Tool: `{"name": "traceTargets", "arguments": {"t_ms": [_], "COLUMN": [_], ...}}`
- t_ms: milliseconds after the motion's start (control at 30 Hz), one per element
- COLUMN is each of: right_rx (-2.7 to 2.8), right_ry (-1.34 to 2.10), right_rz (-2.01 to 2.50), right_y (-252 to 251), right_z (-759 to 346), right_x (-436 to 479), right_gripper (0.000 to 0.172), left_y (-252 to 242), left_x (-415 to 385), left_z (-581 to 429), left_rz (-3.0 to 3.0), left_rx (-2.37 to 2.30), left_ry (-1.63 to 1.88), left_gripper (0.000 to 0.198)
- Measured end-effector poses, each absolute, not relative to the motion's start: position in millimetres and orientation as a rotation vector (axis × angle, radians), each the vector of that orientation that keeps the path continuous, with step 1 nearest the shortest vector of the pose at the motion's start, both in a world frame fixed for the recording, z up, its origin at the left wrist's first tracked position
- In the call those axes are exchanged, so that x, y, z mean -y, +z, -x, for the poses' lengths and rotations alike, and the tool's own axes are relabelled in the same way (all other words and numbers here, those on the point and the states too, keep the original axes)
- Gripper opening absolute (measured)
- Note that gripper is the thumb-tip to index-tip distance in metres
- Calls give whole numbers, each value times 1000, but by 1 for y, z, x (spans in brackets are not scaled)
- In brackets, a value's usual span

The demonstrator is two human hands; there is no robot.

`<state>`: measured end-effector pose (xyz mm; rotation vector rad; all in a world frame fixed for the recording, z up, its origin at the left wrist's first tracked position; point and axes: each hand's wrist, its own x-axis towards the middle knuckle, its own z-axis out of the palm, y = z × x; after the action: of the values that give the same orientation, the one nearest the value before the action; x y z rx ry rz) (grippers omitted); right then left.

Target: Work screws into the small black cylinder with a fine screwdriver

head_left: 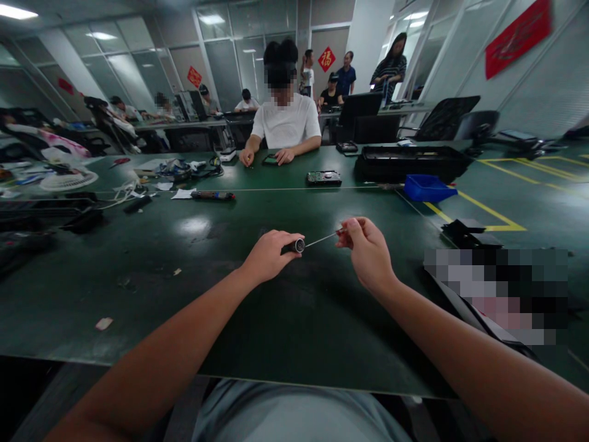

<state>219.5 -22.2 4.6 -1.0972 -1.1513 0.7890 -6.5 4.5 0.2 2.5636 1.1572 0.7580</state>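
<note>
Over the green table (pixel 294 319), my left hand (pixel 269 256) is closed around a short black cylinder (pixel 298 246) with a pale ring at its end, which faces me. My right hand (pixel 368 248) pinches one end of a thin metal rod (pixel 322 237) between thumb and fingers. The rod slants down to the left, and its far tip is at or just beside the cylinder's end; whether it goes inside I cannot tell. My fingers hide part of both items.
Across the table sits a person in a white shirt (pixel 288 120). A green circuit board device (pixel 324 177), a dark pen-shaped tool (pixel 213 196), a blue scoop-shaped bin (pixel 427 188) and a long black tray (pixel 411 162) lie beyond my hands. Cables (pixel 131 191) clutter the left.
</note>
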Motion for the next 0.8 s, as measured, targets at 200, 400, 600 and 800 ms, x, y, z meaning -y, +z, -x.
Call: {"name": "traceTargets", "arguments": {"t_ms": [200,400,600,800], "right_rx": [1322,1504,1549,1523], "right_ry": [688,497,437,416], "right_rz": [1060,1188,1243,1271], "right_y": [13,19,19,19], "right_z": [-215,-214,-216,-216], "right_x": [30,40,39,38], "right_gripper": [22,19,19,19], "left_y": [-2,-2,-1,2], "left_x": [-5,-3,-4,-2], "left_z": [5,4,6,4], "left_rz": [-2579,-2593,-2552,-2333], "left_rx": [-1155,-1140,-1180,-1207], "left_ry": [738,718,711,822], "left_gripper": [38,39,37,32]}}
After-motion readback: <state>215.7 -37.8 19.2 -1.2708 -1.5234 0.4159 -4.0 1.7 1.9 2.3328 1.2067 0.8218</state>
